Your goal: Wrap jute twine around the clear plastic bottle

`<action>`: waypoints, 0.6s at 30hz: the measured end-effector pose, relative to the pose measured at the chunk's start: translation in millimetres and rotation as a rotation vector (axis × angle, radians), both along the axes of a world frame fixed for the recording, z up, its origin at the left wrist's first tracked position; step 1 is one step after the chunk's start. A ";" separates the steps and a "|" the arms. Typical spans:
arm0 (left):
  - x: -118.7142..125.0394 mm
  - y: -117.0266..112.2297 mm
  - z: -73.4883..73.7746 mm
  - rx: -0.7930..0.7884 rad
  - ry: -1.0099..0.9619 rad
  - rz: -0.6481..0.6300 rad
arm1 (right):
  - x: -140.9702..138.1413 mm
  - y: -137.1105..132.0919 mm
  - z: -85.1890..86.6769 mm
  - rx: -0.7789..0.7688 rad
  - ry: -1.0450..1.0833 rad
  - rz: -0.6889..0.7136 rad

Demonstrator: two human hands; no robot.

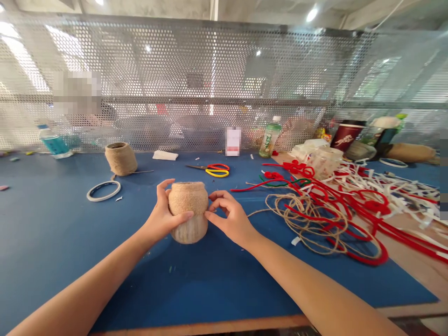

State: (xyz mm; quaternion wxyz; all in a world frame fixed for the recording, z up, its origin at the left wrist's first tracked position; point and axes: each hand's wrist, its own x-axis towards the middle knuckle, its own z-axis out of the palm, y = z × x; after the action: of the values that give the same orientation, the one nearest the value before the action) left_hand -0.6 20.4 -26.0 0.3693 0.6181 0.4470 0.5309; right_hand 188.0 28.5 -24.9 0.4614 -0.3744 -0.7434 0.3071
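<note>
A rounded jar (189, 205) stands upright in front of me, its upper half wound with tan jute twine and its lower half a bare, pale, streaky surface. My left hand (164, 210) grips the jar from the left, thumb across its front. At the jar's right side, my right hand (229, 217) pinches the twine, fingertips against the wall. From behind this hand the twine runs right to a loose tangled coil of twine (301, 224) on the blue mat (196, 289). The jar's far side is hidden.
Behind the jar lie red-and-yellow-handled scissors (217, 171). A twine spool (121, 158) and a tape roll (103, 191) are at left. Red fuzzy stems (371, 219) and white strips (385, 186) clutter the right. Bottles (271, 137) stand by the perforated metal screen (175, 70).
</note>
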 end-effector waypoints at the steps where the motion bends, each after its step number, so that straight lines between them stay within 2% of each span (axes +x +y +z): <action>1: -0.5 0.9 -0.8 0.000 -0.003 -0.006 | 0.2 0.5 0.0 -0.007 -0.001 0.009; 9: -0.1 1.5 -2.0 -0.018 -0.042 -0.005 | 1.1 1.9 4.0 -0.021 -0.024 0.041; 18: -0.9 1.7 -2.6 0.006 -0.029 -0.020 | 1.4 -2.4 9.1 0.038 -0.111 -0.025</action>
State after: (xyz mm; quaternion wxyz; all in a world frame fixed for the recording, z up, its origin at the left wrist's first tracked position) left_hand -1.5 22.1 -28.6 0.3790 0.6159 0.4339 0.5373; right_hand 189.3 26.1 -15.8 0.4304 -0.3912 -0.7687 0.2661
